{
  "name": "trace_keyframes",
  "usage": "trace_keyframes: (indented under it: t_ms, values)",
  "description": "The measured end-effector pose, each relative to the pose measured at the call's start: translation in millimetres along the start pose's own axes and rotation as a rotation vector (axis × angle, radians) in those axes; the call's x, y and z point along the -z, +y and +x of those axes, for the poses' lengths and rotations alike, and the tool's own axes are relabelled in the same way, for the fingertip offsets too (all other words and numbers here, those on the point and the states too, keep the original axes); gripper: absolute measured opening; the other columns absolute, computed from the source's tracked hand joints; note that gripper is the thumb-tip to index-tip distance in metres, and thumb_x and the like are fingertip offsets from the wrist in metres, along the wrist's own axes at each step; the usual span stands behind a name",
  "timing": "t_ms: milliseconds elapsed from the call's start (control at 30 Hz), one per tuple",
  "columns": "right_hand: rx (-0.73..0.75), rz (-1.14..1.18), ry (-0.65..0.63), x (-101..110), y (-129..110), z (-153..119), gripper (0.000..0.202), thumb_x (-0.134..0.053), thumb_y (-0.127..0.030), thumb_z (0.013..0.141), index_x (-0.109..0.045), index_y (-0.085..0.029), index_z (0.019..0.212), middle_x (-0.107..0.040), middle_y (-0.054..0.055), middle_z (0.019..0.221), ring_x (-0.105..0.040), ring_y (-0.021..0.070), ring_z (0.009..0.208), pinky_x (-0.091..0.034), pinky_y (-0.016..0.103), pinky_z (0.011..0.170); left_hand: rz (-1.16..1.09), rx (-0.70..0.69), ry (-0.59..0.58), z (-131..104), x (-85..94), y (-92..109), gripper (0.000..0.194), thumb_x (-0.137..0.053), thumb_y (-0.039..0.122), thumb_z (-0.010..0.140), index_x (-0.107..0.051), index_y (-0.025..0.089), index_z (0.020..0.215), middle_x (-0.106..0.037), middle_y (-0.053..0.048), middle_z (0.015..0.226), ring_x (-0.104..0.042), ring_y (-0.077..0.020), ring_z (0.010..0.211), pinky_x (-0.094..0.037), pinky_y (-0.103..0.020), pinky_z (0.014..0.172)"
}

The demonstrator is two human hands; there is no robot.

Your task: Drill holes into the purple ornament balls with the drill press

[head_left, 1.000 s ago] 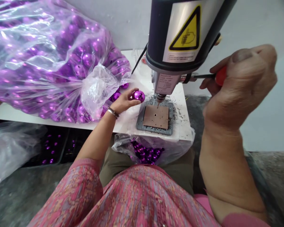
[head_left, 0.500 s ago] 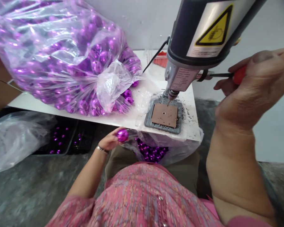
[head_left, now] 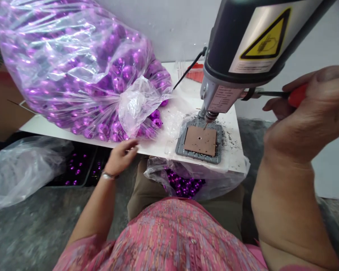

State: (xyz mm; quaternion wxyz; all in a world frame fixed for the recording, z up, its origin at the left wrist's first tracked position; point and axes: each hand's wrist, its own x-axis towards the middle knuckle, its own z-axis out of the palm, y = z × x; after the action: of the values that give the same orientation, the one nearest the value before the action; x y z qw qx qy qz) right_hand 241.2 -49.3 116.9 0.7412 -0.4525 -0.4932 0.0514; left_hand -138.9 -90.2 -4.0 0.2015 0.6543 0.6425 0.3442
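L hand (head_left: 121, 157), fingers loosely open, is at 8 o'clock nr the white table (head_left: 189, 91); R hand (head_left: 324, 109) grips the red knob (head_left: 298, 96) nr 3. Bag of purple balls (head_left: 73, 75) hogs 10, drill press (head_left: 237, 71) at 1 blocks some wall (head_left: 158, 34).

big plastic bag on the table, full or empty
Full, or close to it: purple balls press against the clear film of the big plastic bag along most of its bulging length.

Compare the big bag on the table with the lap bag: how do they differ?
The big bag bulges on the table; the lap bag sags below its edge. The big bag is far larger than the lap bag. Both are see-through plastic and hold shiny purple balls.
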Motion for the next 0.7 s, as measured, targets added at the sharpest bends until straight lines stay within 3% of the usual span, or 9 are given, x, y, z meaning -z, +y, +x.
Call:
trace_keyframes:
  t_ms: [67,133,200,300,400,533,633,700]
  values:
    - [0.0,-0.008,0.005,1,2,2,0.035,-0.043,-0.041,0.097,-0.047,-0.015,0.074,-0.052,-0.005,0.07,-0.043,-0.002,0.048,-0.033,0.017,0.047,0.169,-0.318,-0.071,30,-32.9,41,0.031,-0.054,0.034,0.092,-0.076,0.021,0.109,-0.076,-0.011,0.116,-0.07,-0.0244,0.111,-0.054,-0.042,0.104]
    - [-0.016,-0.003,-0.009,1,4,3,0.031,-0.044,-0.038,0.096,-0.047,-0.015,0.076,-0.052,-0.005,0.072,-0.043,-0.0023,0.048,-0.034,0.017,0.048,0.326,-0.372,-0.061,64,-54.0,69,0.037,-0.046,0.018,0.093,-0.074,0.019,0.117,-0.074,-0.012,0.124,-0.067,-0.0243,0.119,-0.052,-0.041,0.108]
    - [-0.017,0.005,-0.029,2,4,3,0.029,-0.045,-0.037,0.096,-0.047,-0.015,0.077,-0.052,-0.005,0.073,-0.044,-0.0023,0.049,-0.035,0.017,0.05,0.522,-0.221,-0.1,95,-63.6,83,0.041,-0.046,0.013,0.092,-0.069,0.016,0.125,-0.071,-0.015,0.128,-0.067,-0.0265,0.119,-0.052,-0.041,0.105]
    - [-0.012,0.001,-0.047,3,3,3,0.027,-0.046,-0.036,0.096,-0.047,-0.015,0.079,-0.052,-0.005,0.07,-0.045,-0.002,0.05,-0.037,0.018,0.053,0.8,0.055,-0.257,122,-67.2,88,0.04,-0.054,0.028,0.093,-0.067,0.01,0.126,-0.071,-0.022,0.126,-0.067,-0.0347,0.119,-0.051,-0.046,0.103]
    - [-0.009,0.0,-0.053,4,1,3,0.028,-0.046,-0.035,0.097,-0.046,-0.015,0.078,-0.051,-0.006,0.068,-0.044,-0.0026,0.051,-0.038,0.018,0.056,0.873,0.1,-0.376,126,-70.3,83,0.055,-0.057,0.039,0.093,-0.058,0.007,0.138,-0.071,-0.025,0.125,-0.067,-0.0383,0.119,-0.048,-0.05,0.104]
    - [-0.019,-0.007,-0.054,5,-1,2,0.03,-0.045,-0.036,0.097,-0.046,-0.014,0.076,-0.049,-0.005,0.07,-0.044,-0.0036,0.054,-0.038,0.017,0.058,0.622,0.004,-0.378,118,-76.0,75,0.064,-0.066,0.04,0.087,-0.054,0.012,0.142,-0.071,-0.021,0.125,-0.069,-0.0362,0.115,-0.05,-0.048,0.102]
    - [-0.01,-0.016,-0.049,5,0,1,0.029,-0.046,-0.036,0.097,-0.046,-0.014,0.077,-0.048,-0.005,0.071,-0.045,-0.0035,0.058,-0.038,0.016,0.06,0.063,-0.071,-0.339,110,-80.4,74,0.068,-0.073,0.039,0.079,-0.054,0.017,0.141,-0.07,-0.013,0.124,-0.07,-0.0269,0.108,-0.054,-0.038,0.095]
    - [-0.011,-0.04,-0.052,4,0,2,0.028,-0.045,-0.034,0.097,-0.044,-0.014,0.077,-0.045,-0.005,0.071,-0.044,-0.0036,0.059,-0.038,0.016,0.062,-0.368,-0.053,-0.397,102,-86.1,77,0.069,-0.073,0.045,0.081,-0.052,0.019,0.141,-0.071,-0.009,0.116,-0.071,-0.0204,0.095,-0.056,-0.032,0.083]
